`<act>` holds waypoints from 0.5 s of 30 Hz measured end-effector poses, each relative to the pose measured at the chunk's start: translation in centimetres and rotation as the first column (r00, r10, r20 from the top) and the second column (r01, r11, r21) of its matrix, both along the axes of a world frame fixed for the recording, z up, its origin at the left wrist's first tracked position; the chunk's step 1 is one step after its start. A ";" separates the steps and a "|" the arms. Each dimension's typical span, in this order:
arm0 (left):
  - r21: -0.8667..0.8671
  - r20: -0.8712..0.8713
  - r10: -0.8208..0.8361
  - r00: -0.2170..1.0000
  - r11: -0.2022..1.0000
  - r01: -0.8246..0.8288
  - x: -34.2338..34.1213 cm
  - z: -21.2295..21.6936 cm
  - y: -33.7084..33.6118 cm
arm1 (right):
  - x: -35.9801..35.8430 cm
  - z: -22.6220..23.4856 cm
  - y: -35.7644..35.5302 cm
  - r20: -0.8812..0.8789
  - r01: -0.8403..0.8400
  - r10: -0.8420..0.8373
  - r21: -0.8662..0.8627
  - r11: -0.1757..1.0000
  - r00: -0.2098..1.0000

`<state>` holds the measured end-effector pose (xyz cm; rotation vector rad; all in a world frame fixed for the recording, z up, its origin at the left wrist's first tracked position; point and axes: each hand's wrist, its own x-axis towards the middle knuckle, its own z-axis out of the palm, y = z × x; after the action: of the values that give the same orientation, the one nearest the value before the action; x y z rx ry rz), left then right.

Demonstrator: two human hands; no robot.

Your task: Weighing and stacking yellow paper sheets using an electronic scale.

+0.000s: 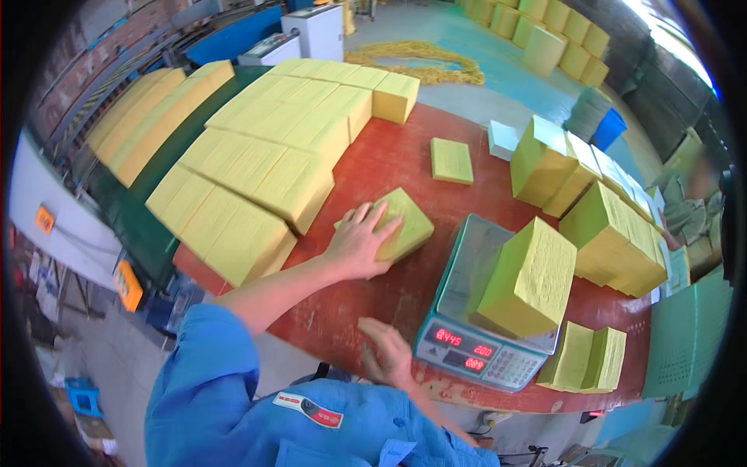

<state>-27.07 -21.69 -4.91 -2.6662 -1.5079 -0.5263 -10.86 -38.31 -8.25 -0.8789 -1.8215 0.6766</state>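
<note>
Yellow block (414,223) lies on the red table (484,201) under the left hand (358,247), grip unclear; the right hand (387,352) is open, empty. A second block (531,276) already sits on the scale (484,356); blocks at right (611,237) carry white sheets (549,135), rows at left (261,167) none.

I watch the left hand (359,243) touch a yellow block (410,224), left of the scale (465,272) on the tabletop (311,313).

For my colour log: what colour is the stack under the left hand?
The stack is yellow; the head view shows it best.
</note>
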 end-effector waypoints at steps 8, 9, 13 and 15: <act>-0.219 -0.121 -0.249 0.961 0.951 0.219 -5.6 4.6 -18.3 | -0.3 6.4 6.8 0.225 -0.157 0.100 0.252 0.955 0.969; -0.212 -0.189 -0.218 0.957 0.961 0.177 -5.8 5.2 -19.4 | -0.5 4.9 7.1 0.228 -0.159 0.103 0.246 0.956 0.968; -0.043 0.148 0.430 0.891 0.903 -0.428 -6.2 2.1 -25.7 | -1.1 2.7 6.0 0.421 -0.362 0.463 -0.298 0.883 0.780; -0.051 0.351 0.536 0.768 0.830 -0.556 -6.5 -3.5 -29.4 | -1.0 3.2 4.6 0.460 -0.238 0.378 -0.335 0.912 0.803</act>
<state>-33.58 -51.10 -8.43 -1.9900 -2.2061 -1.0053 -11.82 -33.67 -5.08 -1.0123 -2.4404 0.9766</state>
